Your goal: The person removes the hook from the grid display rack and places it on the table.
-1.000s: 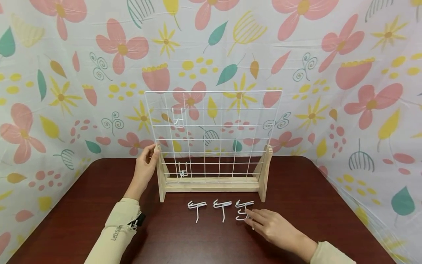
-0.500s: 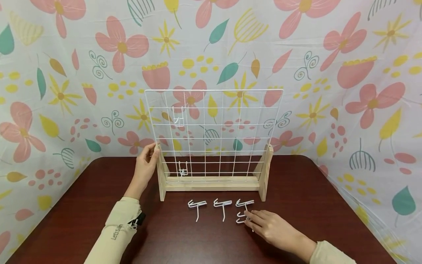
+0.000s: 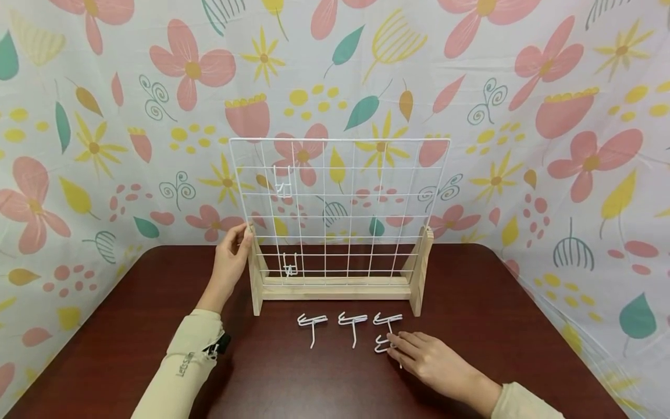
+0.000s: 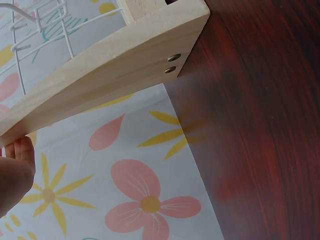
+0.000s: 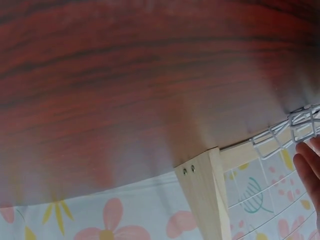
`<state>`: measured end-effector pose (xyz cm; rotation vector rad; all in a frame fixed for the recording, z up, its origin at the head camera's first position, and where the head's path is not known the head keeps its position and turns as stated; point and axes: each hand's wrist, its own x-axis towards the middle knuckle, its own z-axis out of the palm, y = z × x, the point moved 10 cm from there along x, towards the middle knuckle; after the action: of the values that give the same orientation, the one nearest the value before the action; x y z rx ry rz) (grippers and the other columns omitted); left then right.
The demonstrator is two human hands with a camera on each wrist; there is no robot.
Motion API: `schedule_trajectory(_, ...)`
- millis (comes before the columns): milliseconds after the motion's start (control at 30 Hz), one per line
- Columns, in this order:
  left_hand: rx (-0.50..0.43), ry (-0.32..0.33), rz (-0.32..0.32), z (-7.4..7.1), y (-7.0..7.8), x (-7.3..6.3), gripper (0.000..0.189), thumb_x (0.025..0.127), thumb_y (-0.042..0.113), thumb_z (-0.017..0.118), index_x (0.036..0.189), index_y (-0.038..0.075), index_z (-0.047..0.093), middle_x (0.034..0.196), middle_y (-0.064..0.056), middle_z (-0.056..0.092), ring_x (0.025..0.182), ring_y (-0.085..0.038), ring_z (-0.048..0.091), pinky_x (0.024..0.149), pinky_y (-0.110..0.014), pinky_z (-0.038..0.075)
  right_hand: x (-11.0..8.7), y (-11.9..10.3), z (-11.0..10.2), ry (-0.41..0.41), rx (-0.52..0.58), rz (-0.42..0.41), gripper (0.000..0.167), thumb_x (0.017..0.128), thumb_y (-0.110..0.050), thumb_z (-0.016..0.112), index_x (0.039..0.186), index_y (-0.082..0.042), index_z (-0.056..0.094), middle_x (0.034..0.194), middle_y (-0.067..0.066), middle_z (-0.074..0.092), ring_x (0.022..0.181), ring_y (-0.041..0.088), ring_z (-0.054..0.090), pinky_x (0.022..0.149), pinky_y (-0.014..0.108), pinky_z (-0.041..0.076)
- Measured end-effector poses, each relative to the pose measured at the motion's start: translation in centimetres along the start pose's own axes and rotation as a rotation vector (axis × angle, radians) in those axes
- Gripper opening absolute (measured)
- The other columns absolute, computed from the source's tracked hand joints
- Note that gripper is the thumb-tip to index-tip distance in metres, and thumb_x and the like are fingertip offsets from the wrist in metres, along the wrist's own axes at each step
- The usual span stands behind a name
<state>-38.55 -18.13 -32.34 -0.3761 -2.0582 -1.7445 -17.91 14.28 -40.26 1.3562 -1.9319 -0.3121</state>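
A white wire grid panel (image 3: 361, 217) stands upright in a wooden stand (image 3: 337, 293). My left hand (image 3: 230, 256) grips the top of the stand's left side post, thumb in front. In the left wrist view, fingers (image 4: 24, 150) meet that post's edge. Low at the right, my right hand (image 3: 431, 361) pinches a white wire hook (image 3: 382, 349) on the table; the fingers hide much of it. In the right wrist view, fingertips (image 5: 302, 150) are right at white wires (image 5: 300, 120). Just behind lies another hook (image 3: 387, 319).
Two more wire hooks, a left one (image 3: 312, 320) and a middle one (image 3: 353, 319), lie in front of the stand. An upper hook (image 3: 283, 189) and a lower hook (image 3: 290, 269) hang on the grid's left side. A floral cloth (image 3: 335, 70) hangs behind the dark table (image 3: 314, 384).
The hook at my right fingertips has shifted slightly toward me and away from the hook behind it. My left hand keeps its grip on the post. The head view has tilted slightly.
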Motion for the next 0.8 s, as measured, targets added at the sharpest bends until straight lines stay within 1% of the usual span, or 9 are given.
schedule_trajectory(133, -0.009, 0.007, 0.006, 0.02, 0.14, 0.09, 0.038, 0.1, 0.017, 0.052, 0.133, -0.003, 0.051, 0.118, -0.017, 0.056, 0.094, -0.002, 0.053, 0.076, -0.012, 0.043, -0.02, 0.05, 0.05, -0.012, -0.002, 0.011, 0.059, 0.107, -0.009, 0.016, 0.098, -0.01, 0.075, 0.108, 0.009, 0.069, 0.09, 0.022, 0.065, 0.076, 0.033, 0.052)
schedule_trajectory(333, -0.021, 0.001, -0.025, 0.07, 0.09, -0.02, 0.038, 0.1, 0.014, 0.052, 0.135, -0.003, 0.049, 0.121, -0.02, 0.055, 0.094, -0.001, 0.052, 0.077, -0.012, 0.043, -0.07, -0.05, 0.0, -0.015, -0.001, 0.01, 0.058, 0.107, -0.01, 0.017, 0.098, -0.009, 0.075, 0.109, 0.01, 0.069, 0.091, 0.022, 0.065, 0.076, 0.033, 0.051)
schedule_trajectory(467, -0.035, -0.019, -0.048, 0.18, 0.38, -0.12, 0.039, 0.1, 0.01, 0.05, 0.136, -0.006, 0.046, 0.123, -0.024, 0.053, 0.094, -0.001, 0.051, 0.077, -0.012, 0.042, -0.14, -0.11, 0.03, -0.024, 0.001, 0.014, 0.051, 0.104, -0.009, 0.025, 0.098, -0.009, 0.075, 0.109, 0.01, 0.068, 0.091, 0.022, 0.065, 0.078, 0.034, 0.05)
schedule_trajectory(533, -0.043, -0.028, -0.06, 0.23, 0.48, -0.16, 0.039, 0.1, 0.008, 0.049, 0.136, -0.008, 0.045, 0.124, -0.026, 0.052, 0.094, -0.002, 0.051, 0.077, -0.012, 0.042, -0.16, -0.15, 0.01, -0.029, -0.002, 0.015, 0.045, 0.1, -0.009, 0.03, 0.097, -0.009, 0.075, 0.11, 0.01, 0.068, 0.091, 0.022, 0.065, 0.078, 0.034, 0.05)
schedule_trajectory(633, -0.034, -0.028, -0.069, 0.21, 0.47, -0.19, 0.039, 0.101, 0.011, 0.049, 0.136, -0.006, 0.046, 0.125, -0.024, 0.052, 0.094, -0.002, 0.051, 0.077, -0.012, 0.042, -0.16, -0.2, -0.06, -0.035, -0.004, 0.017, 0.04, 0.094, -0.012, 0.036, 0.097, -0.009, 0.075, 0.11, 0.01, 0.068, 0.092, 0.022, 0.065, 0.077, 0.035, 0.05)
schedule_trajectory(733, -0.024, -0.021, -0.058, 0.16, 0.25, -0.16, 0.04, 0.101, 0.014, 0.05, 0.137, -0.002, 0.047, 0.124, -0.021, 0.053, 0.094, -0.001, 0.051, 0.077, -0.012, 0.042, -0.15, -0.25, -0.13, -0.04, -0.004, 0.018, 0.039, 0.092, -0.012, 0.037, 0.097, -0.01, 0.075, 0.11, 0.01, 0.068, 0.092, 0.021, 0.065, 0.077, 0.035, 0.05)
schedule_trajectory(800, -0.017, -0.017, -0.054, 0.12, 0.04, -0.06, 0.04, 0.101, 0.015, 0.051, 0.137, -0.001, 0.048, 0.123, -0.02, 0.053, 0.094, -0.002, 0.052, 0.077, -0.012, 0.043, -0.16, -0.3, -0.15, -0.045, -0.007, 0.017, 0.04, 0.094, -0.013, 0.035, 0.097, -0.01, 0.075, 0.11, 0.01, 0.068, 0.092, 0.021, 0.065, 0.078, 0.035, 0.05)
